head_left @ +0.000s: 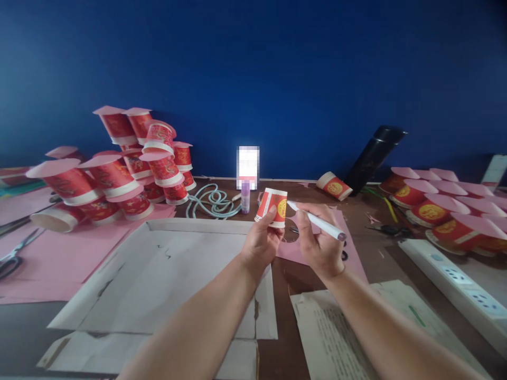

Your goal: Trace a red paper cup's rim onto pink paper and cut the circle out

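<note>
My left hand (264, 236) is closed around a red paper cup (274, 203) with a gold round emblem and a pale stripe, held above the table with its side turned to me. In my right hand (317, 237) is a white marker (320, 224), gripped like a pen. Its tip points left and lies close to the cup's right edge; whether it touches I cannot tell. Below the hands lies a pink paper sheet (354, 253) with a round hole cut in it. A purple glue stick (245, 198) stands just behind the cup.
Red cups with pink paper discs (114, 177) are stacked at left, and more cups (431, 214) stand at right. Scissors (16, 258) rest on pink sheets at far left. A flattened white box (130, 285), a coiled cable (216, 203), a leaning black flask (370, 158) and a power strip (455, 285) surround the hands.
</note>
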A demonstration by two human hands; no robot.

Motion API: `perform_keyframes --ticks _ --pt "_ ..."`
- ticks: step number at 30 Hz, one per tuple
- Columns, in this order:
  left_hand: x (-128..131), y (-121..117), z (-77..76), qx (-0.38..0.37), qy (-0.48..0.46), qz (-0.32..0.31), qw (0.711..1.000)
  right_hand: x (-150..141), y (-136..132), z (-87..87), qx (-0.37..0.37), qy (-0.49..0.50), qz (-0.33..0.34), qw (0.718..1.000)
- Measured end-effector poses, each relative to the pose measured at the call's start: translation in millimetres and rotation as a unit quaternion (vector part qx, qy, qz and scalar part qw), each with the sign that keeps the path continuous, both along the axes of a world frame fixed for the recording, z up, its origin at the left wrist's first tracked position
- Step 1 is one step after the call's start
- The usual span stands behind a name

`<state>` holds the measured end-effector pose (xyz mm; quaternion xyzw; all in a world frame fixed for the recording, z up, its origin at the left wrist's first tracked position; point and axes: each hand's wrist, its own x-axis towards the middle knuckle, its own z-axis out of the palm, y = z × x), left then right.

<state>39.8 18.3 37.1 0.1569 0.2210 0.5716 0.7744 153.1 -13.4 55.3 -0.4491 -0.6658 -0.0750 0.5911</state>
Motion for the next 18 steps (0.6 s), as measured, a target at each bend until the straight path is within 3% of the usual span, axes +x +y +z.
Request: perform_keyframes --ticks 18 --pt "4.8 -3.6 -3.0 0.063 0.02 -0.009 0.998 -1.0 0.8 2.2 0.031 -0.055 0.011 0.998"
